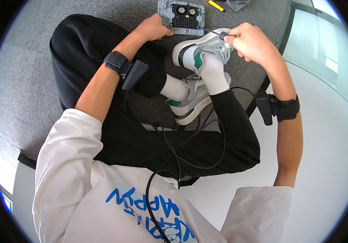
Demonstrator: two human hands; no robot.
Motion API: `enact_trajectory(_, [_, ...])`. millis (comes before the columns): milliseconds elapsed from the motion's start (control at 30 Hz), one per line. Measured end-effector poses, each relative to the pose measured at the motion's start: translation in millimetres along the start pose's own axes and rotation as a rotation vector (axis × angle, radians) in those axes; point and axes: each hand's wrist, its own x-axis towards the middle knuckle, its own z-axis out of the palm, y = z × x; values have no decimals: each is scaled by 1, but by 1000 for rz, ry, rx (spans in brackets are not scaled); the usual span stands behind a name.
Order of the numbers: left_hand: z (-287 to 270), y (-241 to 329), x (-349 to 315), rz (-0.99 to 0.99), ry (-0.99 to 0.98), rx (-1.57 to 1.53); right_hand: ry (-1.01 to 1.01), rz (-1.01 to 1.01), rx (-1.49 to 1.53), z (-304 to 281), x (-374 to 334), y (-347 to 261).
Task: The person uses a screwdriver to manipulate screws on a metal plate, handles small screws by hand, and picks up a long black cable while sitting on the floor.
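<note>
A grey housing (163, 9) with a black inner plate (187, 19) and two round metal parts lies on the carpet at the top middle. My left hand (154, 28) grips its near left edge, fingers curled on the rim. My right hand (250, 42) is closed round the dark handle of a screwdriver (211, 31). The shaft points left, its tip at the lower right part of the black plate. Whether the tip sits in a screw is too small to tell.
A yellow-handled screwdriver (216, 5) lies beyond the housing, beside a grey device (237, 4) cut by the top edge. My crossed legs and sneakers (198, 44) are close below. Black cables (174, 150) run across my lap. A glass panel (315, 44) stands at right.
</note>
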Motion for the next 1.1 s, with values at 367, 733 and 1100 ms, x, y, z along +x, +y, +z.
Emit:
enact_trajectory(367, [-2, 6, -1, 51, -2, -8, 497, -347, -758, 7, 0, -3])
enact_trajectory(733, [-3, 6, -1, 5, -10, -12, 556, -382, -619, 24, -11, 31])
enact_trajectory(1100, [-4, 4, 1, 22, -6, -29, 500, -473, -698, 18, -14, -2])
